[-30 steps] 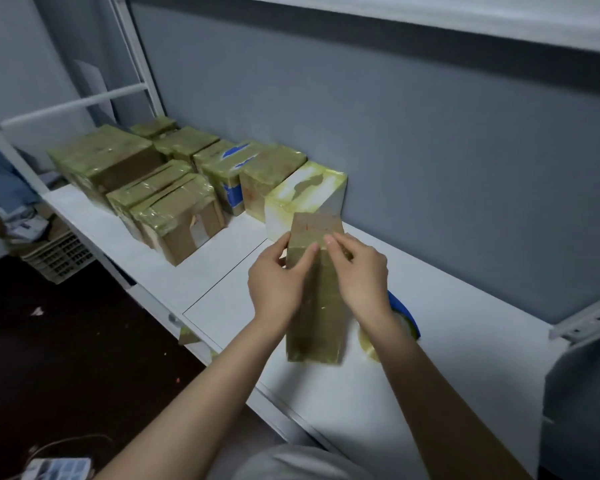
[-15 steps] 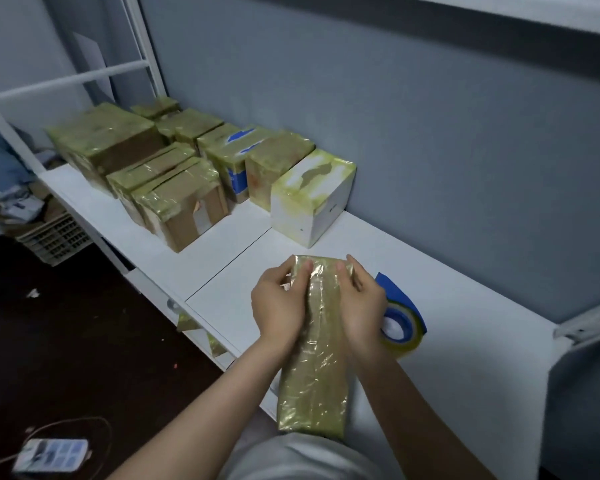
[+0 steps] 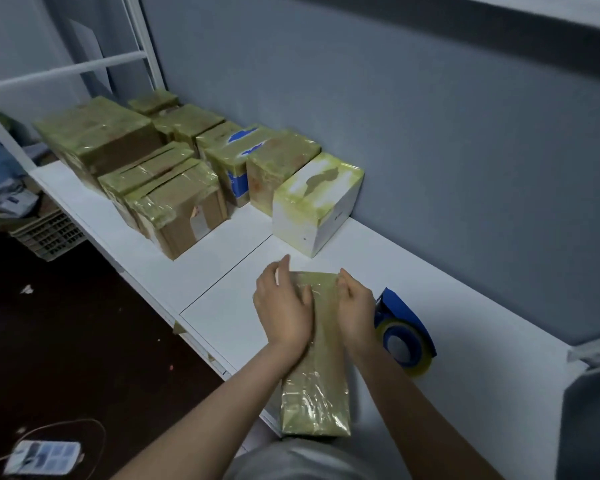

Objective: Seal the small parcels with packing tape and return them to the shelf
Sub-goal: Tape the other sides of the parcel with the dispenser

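A long narrow parcel (image 3: 317,386) wrapped in glossy yellowish tape lies on the white shelf (image 3: 222,317), its near end over the front edge. My left hand (image 3: 283,310) grips its far left side with fingers curled over the top. My right hand (image 3: 355,308) grips the far right side. A blue tape dispenser (image 3: 404,336) with a roll of yellowish tape lies just right of my right hand. A white taped box (image 3: 317,202) stands behind the parcel against the wall.
Several taped cardboard parcels (image 3: 177,202) stand in rows at the shelf's left end. A grey wall (image 3: 430,150) backs the shelf. A plastic crate (image 3: 49,233) and a power strip (image 3: 42,457) sit on the dark floor at left.
The parcel stood upright a second ago; it now lies flat with its near end toward me. Both hands kept hold of its far end and came down with it.
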